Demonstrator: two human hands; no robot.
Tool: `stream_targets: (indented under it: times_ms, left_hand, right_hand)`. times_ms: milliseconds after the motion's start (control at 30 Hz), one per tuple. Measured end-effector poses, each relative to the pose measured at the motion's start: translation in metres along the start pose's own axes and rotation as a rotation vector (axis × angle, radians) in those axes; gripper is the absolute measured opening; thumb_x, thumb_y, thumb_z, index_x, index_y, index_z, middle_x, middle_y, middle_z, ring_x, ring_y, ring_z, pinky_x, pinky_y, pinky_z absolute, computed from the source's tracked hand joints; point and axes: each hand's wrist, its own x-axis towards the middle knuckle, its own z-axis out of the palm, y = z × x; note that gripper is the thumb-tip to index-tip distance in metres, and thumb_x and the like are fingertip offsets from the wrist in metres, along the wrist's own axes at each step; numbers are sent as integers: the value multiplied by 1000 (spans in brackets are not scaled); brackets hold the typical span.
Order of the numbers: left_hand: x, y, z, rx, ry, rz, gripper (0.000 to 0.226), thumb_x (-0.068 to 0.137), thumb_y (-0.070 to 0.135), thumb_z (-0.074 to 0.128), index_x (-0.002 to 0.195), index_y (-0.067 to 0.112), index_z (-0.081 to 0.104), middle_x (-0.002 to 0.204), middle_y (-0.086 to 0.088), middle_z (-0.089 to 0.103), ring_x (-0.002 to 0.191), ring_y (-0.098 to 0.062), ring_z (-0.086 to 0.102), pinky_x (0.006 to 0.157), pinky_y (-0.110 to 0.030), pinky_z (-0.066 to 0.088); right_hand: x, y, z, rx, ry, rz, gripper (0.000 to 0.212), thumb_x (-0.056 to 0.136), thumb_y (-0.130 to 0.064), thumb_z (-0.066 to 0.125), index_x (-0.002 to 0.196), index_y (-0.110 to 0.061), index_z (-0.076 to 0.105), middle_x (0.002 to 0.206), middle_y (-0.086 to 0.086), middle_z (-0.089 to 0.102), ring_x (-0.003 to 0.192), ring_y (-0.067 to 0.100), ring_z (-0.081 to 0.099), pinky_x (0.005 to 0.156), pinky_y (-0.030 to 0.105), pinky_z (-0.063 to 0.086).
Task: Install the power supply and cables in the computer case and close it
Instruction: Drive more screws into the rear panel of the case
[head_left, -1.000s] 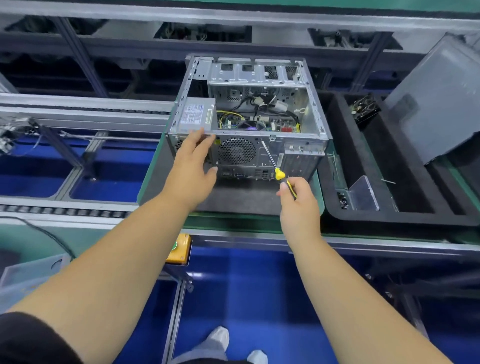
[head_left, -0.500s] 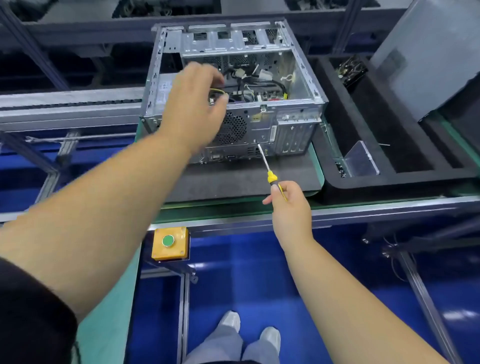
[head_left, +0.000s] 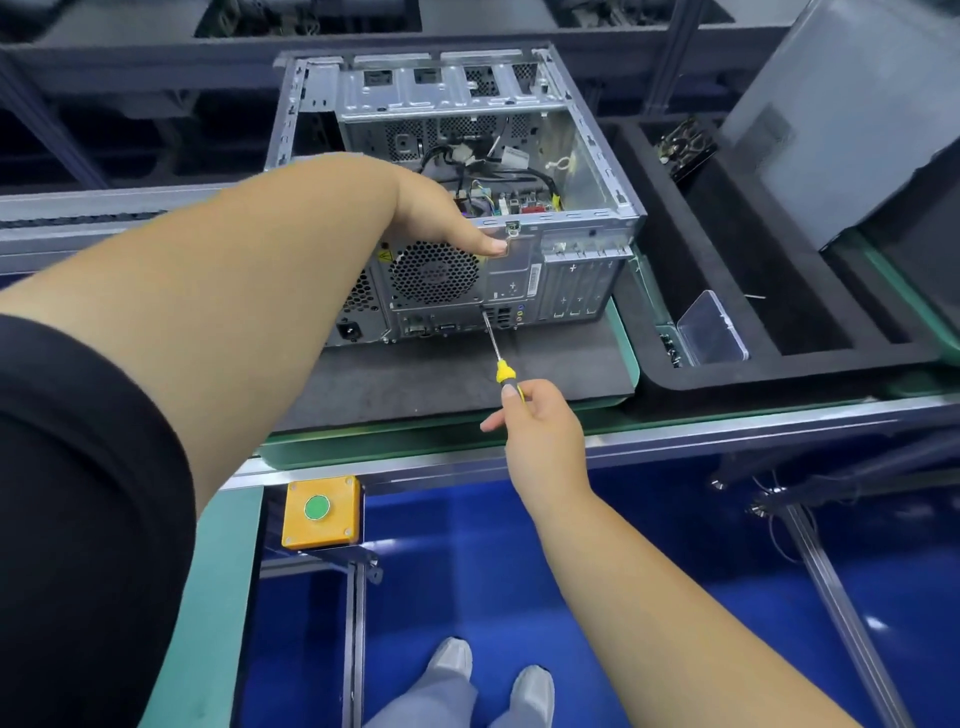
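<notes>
Nearest the camera, the right hand (head_left: 540, 431) grips the yellow-and-black handle of a screwdriver (head_left: 500, 358), its fingers curled round the handle and the thumb laid along it toward the collar. From those fingers the thin metal shaft slants up and away, and its tip meets the rear panel of the computer case (head_left: 566, 260) in the row of ports below the round fan grille (head_left: 434, 273).

Down and to the left of the right hand's fingers, a yellow button box (head_left: 321, 512) with a green button hangs under the edge of the workbench. The case stands on a dark foam mat (head_left: 415, 382) that stretches from just beyond the right fingers to under the case.

Farther off, the left hand (head_left: 436, 213) reaches over the top rear edge of the case. Its thumb presses flat on the rear panel just right of the fan grille, close beside a small metal latch; its other fingers drop inside the open case out of sight, so how they lie cannot be told. Beyond that thumb, inside the case, lie cables (head_left: 483, 166) and a circuit board.

To the right of both hands sits a black foam tray (head_left: 727, 374) holding a clear plastic box (head_left: 714, 330), and a grey panel (head_left: 852, 114) leans at its far end.
</notes>
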Motion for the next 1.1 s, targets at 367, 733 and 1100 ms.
stream_targets:
  times_ms: [367, 733, 1100]
  left_hand:
    - [8, 2, -5, -24, -67, 28, 112, 59, 76, 56, 152, 19, 28, 161, -6, 18, 147, -27, 18, 118, -53, 13]
    - [9, 0, -2, -54, -10, 38, 89, 80, 68, 56, 150, 20, 32, 160, -6, 22, 146, -26, 21, 118, -48, 15]
    - [6, 0, 0, -106, -50, 48, 88, 80, 68, 56, 152, 26, 27, 162, -4, 12, 148, -25, 11, 117, -51, 8]
  right_hand:
    - [-8, -10, 6, 1, 27, -9, 18, 100, -41, 42, 96, -29, 54, 77, -17, 71, 46, 2, 41, 56, 29, 40]
    - [-7, -22, 5, -12, 8, 21, 22, 101, -39, 41, 94, -24, 56, 72, -13, 72, 43, 1, 41, 56, 28, 36]
    - [-9, -29, 9, 4, -9, 46, 29, 102, -37, 38, 94, -22, 61, 66, -8, 70, 44, 2, 40, 56, 27, 38]
